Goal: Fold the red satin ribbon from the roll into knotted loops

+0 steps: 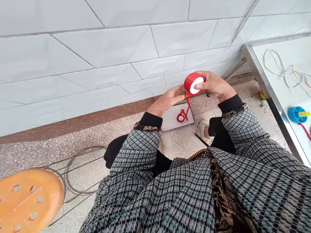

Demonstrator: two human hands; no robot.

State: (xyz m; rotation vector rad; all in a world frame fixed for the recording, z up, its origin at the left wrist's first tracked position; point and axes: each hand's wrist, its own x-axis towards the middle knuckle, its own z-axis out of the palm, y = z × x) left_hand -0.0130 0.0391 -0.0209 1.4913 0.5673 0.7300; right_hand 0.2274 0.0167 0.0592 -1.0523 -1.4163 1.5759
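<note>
"Red satin ribbon, in a fat roll point(189, 82): where is it?"

"Up in the right hand point(213, 84), thumb against the white core, fingers curled behind, a closed hold. The left hand point(167, 99) has its fingers nearly together at the loose ribbon tail point(188, 105); I can't tell whether they pinch it."

"How much room?"

"The white tiled wall point(97, 61) rises just beyond, and the table's metal edge point(261, 76) runs beside the right sleeve point(245, 129). Beyond the left sleeve point(136, 150), floor lies open towards the wall."

"Can you read anything?"

"Marks on a small red-rimmed white disc point(180, 118) are too tiny. It lies on a white board point(170, 119) beneath the hands."

"What's around?"

"A shoe point(203, 131) beside the board, an orange stool point(29, 199) at left, a blue spool point(293, 115) on the table."
</note>
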